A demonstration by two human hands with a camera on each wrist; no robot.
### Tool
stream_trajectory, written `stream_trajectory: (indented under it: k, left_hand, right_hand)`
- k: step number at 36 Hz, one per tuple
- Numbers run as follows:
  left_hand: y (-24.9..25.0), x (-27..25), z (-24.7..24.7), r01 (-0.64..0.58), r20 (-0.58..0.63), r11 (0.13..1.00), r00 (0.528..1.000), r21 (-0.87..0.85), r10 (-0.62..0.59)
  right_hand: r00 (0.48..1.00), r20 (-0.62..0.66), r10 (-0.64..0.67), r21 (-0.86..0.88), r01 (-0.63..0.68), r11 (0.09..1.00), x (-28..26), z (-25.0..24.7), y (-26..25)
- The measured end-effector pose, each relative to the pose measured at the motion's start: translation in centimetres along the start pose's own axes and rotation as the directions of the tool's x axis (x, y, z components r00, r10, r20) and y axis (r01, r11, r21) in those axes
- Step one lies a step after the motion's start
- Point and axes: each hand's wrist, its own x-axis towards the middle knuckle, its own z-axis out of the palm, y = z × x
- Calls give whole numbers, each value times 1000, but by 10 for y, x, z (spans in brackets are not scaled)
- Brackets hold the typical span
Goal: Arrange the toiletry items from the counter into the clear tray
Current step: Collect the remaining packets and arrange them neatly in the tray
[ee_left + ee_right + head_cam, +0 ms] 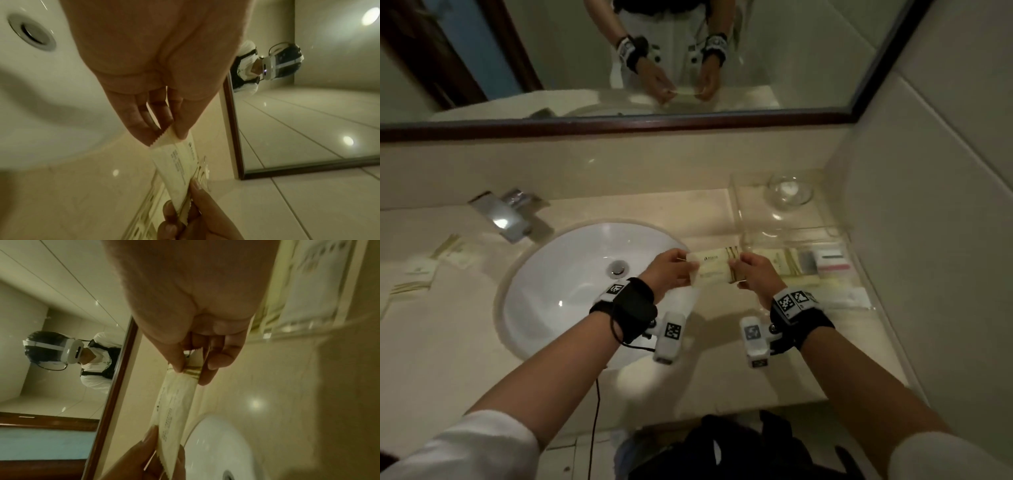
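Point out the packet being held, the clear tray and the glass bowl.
packet [714, 269]: head view, its printed face between the hands.
clear tray [743, 236]: head view, its left wall.
glass bowl [774, 198]: head view, its left rim.

The worktop [722, 205] is pale beige stone running along the mirrored wall. A white oval basin [571, 281] is sunk into it left of centre, with a chrome tap [506, 214] mounted at its far left. Several cream sachets [453, 251] lie loose on the left end. On the right end stands a clear tray [743, 212]; a glass bowl [789, 192] sits in its far part and flat packets [811, 262] in its near part.
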Motion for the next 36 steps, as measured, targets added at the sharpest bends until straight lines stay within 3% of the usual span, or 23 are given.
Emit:
stream_trajectory:
  k: [10, 20, 23, 29, 36]
  left_hand:
    - [-7, 43, 100, 12, -3, 996, 1000, 87, -12]
    - [-26, 82, 138, -24, -189, 919, 976, 395, 107]
    - [-23, 88, 142, -25, -231, 859, 959, 511, 166]
    - [-14, 103, 147, 22, -229, 677, 949, 735, 218]
    - [-12, 117, 151, -12, -116, 344, 930, 939, 349]
  right_hand:
    - [995, -96, 31, -88, -40, 995, 3, -101, 25]
    - [983, -184, 9, -236, -53, 970, 17, -143, 38]
    - [981, -196, -3, -333, -63, 941, 26, -144, 36]
    - [976, -212, -47, -603, -93, 792, 45, -142, 23]
    - [978, -204, -52, -676, -103, 730, 64, -141, 22]
